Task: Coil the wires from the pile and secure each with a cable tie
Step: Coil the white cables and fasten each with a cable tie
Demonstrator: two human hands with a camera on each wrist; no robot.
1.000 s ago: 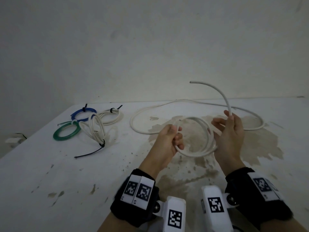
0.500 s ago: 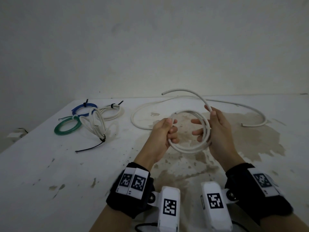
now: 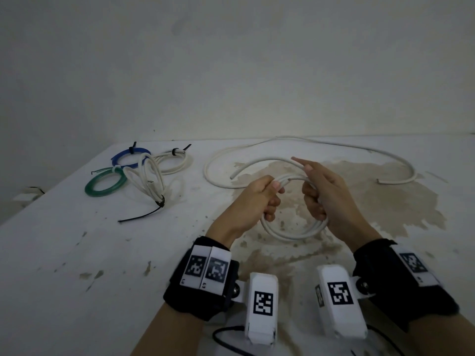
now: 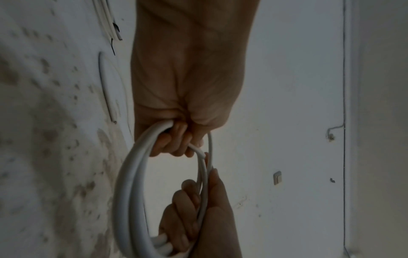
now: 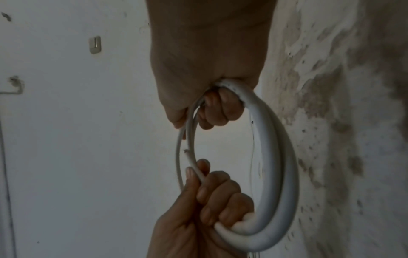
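Left hand (image 3: 259,199): we see the fingers curled round the left side of the white wire coil (image 3: 293,233), thumb on top of the strands.
Right hand (image 3: 326,194): we see it gripping the right side of the same coil; the index finger points out straight, the other fingers wrap the strands.
Coil: held between both hands just above the surface (image 3: 77,253), several loops lying side by side; in the wrist views the loops run from one fist to the other.
Free end (image 3: 259,164): we note a loose tail of the wire arching up from the right hand and over to the left, its tip in the air.
Loose wire (image 3: 359,150): a second long white wire lies uncoiled on the surface behind the hands.
Finished bundles: at far left we count a blue coil (image 3: 128,156), a green coil (image 3: 104,185) and two white coils (image 3: 177,163), (image 3: 149,178), bound with black cable ties (image 3: 144,214).
Surface: white, with a brown stain (image 3: 385,201) under and right of the hands.
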